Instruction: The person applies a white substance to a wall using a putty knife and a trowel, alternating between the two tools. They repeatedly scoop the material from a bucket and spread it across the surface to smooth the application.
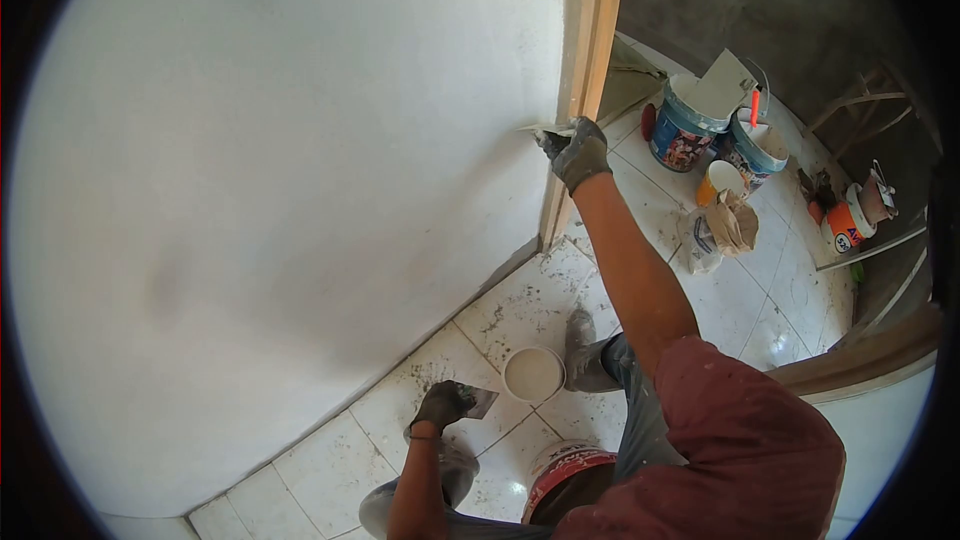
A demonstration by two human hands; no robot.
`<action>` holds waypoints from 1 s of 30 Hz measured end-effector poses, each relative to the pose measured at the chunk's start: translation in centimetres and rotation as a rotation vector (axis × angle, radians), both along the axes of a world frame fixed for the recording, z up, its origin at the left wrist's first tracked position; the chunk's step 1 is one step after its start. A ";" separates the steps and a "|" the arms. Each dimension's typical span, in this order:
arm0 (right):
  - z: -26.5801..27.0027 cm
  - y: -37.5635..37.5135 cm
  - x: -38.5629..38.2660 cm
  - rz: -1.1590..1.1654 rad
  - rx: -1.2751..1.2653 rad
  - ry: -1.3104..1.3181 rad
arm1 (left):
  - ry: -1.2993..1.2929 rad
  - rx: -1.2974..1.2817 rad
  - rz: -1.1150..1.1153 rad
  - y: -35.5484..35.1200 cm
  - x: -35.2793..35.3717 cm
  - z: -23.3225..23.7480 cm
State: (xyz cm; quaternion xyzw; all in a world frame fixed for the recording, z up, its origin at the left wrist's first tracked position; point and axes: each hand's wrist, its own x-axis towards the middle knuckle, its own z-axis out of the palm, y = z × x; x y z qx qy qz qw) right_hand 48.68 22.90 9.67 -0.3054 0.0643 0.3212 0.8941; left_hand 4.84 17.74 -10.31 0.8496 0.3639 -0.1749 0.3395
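My right hand (580, 155), in a dark glove, is closed round a putty knife (545, 128) whose pale blade lies against the white wall (300, 140) near the wooden door frame (597, 30). Low on the left, my gloved left hand (444, 406) grips a scraper (482, 402), its flat blade pointing right above the floor tiles. A round white tub (533, 374) of pale paste stands on the floor between my feet, to the right of that scraper.
Beyond the doorway stand two paint buckets (685, 135) (755, 152), a yellow tub (721, 183), a paper bag (733, 222) and an orange-white bucket (848, 222). A red-rimmed bucket (568, 470) is beneath me. Spatters mark the tiled floor (320, 475).
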 end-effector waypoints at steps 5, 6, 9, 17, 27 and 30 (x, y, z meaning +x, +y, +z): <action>2.3 -1.1 -1.8 -0.120 -0.212 -0.321 | -0.022 -0.032 0.005 0.3 0.0 -0.6; 2.3 -2.1 -2.7 -0.078 -0.155 -0.450 | -0.004 -0.015 -0.013 0.3 0.0 -0.6; 1.4 -3.1 -3.1 -0.142 -0.570 -0.910 | -0.002 0.012 -0.014 0.4 -0.3 -0.5; 0.3 3.8 -7.6 -0.502 -1.340 -1.518 | -0.065 0.057 -0.004 0.7 -0.6 -1.8; -2.0 -2.4 -0.9 -0.460 -1.036 -1.440 | -0.067 0.011 -0.002 0.3 -0.6 -0.3; -0.6 -1.7 0.1 -0.426 -1.156 -1.457 | -0.060 0.018 -0.007 0.5 -0.3 0.3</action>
